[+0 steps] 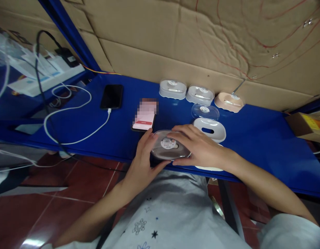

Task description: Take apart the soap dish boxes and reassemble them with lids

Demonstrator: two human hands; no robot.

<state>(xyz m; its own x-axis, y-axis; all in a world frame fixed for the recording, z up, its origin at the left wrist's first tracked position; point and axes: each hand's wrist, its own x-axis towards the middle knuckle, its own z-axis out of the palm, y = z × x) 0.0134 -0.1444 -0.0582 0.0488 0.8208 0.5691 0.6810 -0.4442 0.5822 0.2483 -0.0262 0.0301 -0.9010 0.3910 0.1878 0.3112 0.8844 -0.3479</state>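
Note:
In front of me at the table's near edge, both hands hold an oval lidded box (pixel 160 154) with a clear cover and a round white barcode label. My left hand (pixel 143 155) wraps the box's left end, its thumb along the near side. My right hand (pixel 195 147) grips the right end, fingers over the top and thumb on the near side. Just beyond my right hand sits a white oval tray (pixel 218 130) with a slot in its middle. A loose clear lid (pixel 213 113) with a round label lies behind it. Under my right wrist, a pale piece (pixel 209 168) is mostly hidden.
Along the cardboard back panel (pixel 149 48) stand a grey box (pixel 172 90), a whitish box (pixel 200 96) and a peach box (pixel 229 103). A lit phone (pixel 143 119), a dark phone (pixel 111 96), a white cable (pixel 72 143) and a power strip (pixel 46 77) lie leftward. A carton (pixel 306 126) stands right.

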